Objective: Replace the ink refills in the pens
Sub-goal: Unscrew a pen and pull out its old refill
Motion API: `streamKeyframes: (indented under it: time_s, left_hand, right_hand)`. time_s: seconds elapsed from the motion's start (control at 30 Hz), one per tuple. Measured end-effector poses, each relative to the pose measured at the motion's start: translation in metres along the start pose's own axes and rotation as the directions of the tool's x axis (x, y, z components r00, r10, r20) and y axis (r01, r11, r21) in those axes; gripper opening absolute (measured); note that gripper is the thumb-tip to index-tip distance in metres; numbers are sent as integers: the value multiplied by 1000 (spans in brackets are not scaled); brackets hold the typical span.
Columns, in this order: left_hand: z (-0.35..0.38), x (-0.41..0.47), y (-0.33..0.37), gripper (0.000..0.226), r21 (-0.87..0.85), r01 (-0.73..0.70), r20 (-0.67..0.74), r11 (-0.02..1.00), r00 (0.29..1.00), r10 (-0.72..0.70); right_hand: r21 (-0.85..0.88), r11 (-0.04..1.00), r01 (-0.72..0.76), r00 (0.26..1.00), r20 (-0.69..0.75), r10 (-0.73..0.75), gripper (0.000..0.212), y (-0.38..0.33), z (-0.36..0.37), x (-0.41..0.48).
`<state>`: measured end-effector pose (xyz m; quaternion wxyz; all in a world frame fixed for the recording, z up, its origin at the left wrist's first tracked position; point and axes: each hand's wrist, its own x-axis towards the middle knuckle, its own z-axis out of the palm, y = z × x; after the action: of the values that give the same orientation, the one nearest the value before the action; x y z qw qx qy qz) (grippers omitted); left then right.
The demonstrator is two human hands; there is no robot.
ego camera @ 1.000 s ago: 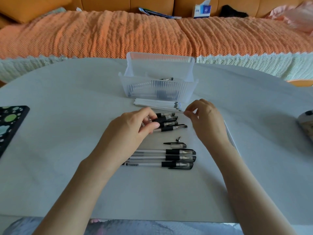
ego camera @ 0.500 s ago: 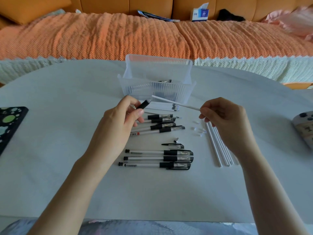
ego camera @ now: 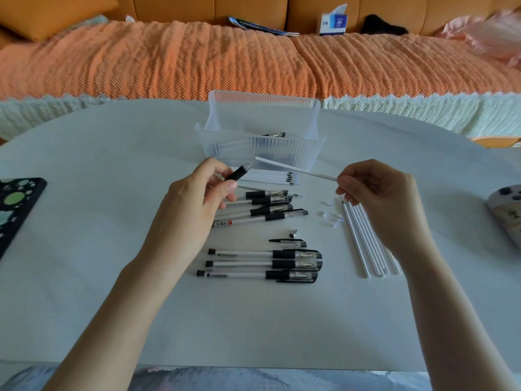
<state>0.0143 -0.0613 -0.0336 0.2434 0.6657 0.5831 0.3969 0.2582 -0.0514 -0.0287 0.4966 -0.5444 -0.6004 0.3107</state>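
Head view. The left hand [ego camera: 197,204] gripped an open pen barrel [ego camera: 239,174] above the table [ego camera: 112,306]. The right hand [ego camera: 377,198] pinched a white refill [ego camera: 296,170], its free end near the barrel. Three capped pens [ego camera: 262,263] looked finished; four uncapped pens [ego camera: 262,207] apparently awaited refills.

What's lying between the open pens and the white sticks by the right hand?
Just tiny white plastic bits lie scattered on the pale table there, shown in the head view.
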Motion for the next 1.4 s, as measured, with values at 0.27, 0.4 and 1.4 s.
streamKeyframes:
  time_s: [0.27,0.4,1.4]
  left_hand:
    - [-1,-1,3,1,20,8,13,1000,1000,-8]
    - [-4,-1,0,2,59,10,10,998,1000,-11]
    - [12,-8,7,12,96,-67,239,993,970,43]
  right_hand:
    - [-65,998,-3,999,36,5,23,2,-2,0]
    - [-129,992,17,998,58,-10,21,5,-5,0]
    - [-123,990,-63,957,274,95,12,-4,24,-15]
